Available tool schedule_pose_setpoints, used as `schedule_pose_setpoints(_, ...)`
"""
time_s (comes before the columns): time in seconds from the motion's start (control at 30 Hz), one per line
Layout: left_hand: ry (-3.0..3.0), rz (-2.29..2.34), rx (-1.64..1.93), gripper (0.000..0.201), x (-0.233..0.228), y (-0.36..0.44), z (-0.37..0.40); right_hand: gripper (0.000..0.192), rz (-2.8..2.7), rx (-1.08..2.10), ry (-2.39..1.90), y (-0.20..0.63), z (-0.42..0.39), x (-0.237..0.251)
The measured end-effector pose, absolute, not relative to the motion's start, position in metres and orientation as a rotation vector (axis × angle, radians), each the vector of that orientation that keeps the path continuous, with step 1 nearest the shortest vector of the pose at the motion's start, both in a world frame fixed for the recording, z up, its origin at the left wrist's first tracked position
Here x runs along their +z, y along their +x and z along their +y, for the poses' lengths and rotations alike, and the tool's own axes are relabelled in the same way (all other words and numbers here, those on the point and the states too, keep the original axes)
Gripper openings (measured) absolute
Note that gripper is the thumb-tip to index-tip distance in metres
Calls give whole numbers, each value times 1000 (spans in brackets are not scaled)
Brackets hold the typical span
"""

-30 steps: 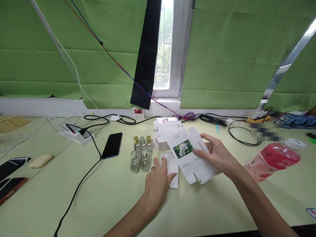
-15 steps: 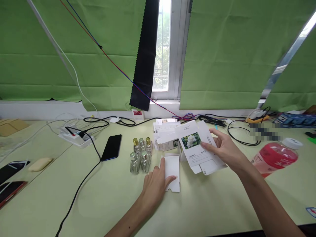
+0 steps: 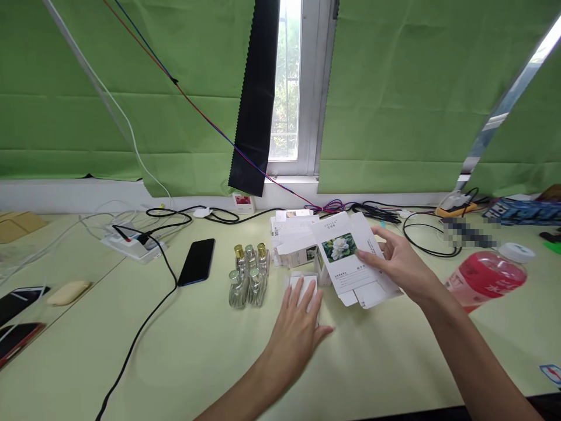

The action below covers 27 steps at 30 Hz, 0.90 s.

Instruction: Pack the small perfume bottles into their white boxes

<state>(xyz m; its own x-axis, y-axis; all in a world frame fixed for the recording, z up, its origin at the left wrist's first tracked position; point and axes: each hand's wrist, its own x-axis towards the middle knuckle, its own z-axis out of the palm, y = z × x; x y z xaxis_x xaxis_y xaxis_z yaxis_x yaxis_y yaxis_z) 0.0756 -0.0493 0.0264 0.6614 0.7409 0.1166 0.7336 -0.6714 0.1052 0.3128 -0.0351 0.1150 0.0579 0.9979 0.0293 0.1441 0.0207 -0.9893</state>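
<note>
My right hand (image 3: 390,257) grips a flattened white carton (image 3: 355,278) printed with a white flower, its thumb on the front and its end flaps hanging loose. My left hand (image 3: 293,324) lies with fingers spread over a small white piece of card (image 3: 302,282) on the table, covering most of it. To the left of that hand stand several small glass bottles (image 3: 249,275) with gold and green caps. Behind the card lies a pile of white cartons (image 3: 293,234), partly hidden by the carton in my right hand.
A black phone (image 3: 197,262) lies left of the bottles, beside a black cable (image 3: 144,324). A power strip (image 3: 134,245) sits farther left. To the right, a bottle of pink drink (image 3: 488,275) leans near my right forearm. Tangled cables (image 3: 377,211) run along the wall.
My left hand has moved right and flattened over the white card, its fingers now spread across it. My right hand holds the carton in nearly the same place.
</note>
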Motion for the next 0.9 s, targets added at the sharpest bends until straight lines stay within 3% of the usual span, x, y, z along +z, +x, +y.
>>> schedule_pose_setpoints(0.4, 2799, 1286, 198, 78, -10, 46, -54, 61, -1261, 1108, -1314, 314, -35, 116)
schedule_pose_setpoints(0.73, 2759, 1326, 182, 41, -8, 50, -72, 65, -1262, 1085, -1333, 315, -34, 115)
schedule_pose_setpoints(0.9, 2829, 1330, 123, 65, -25, 55, -81, 68, -1277, 1058, -1335, 317, -32, 115)
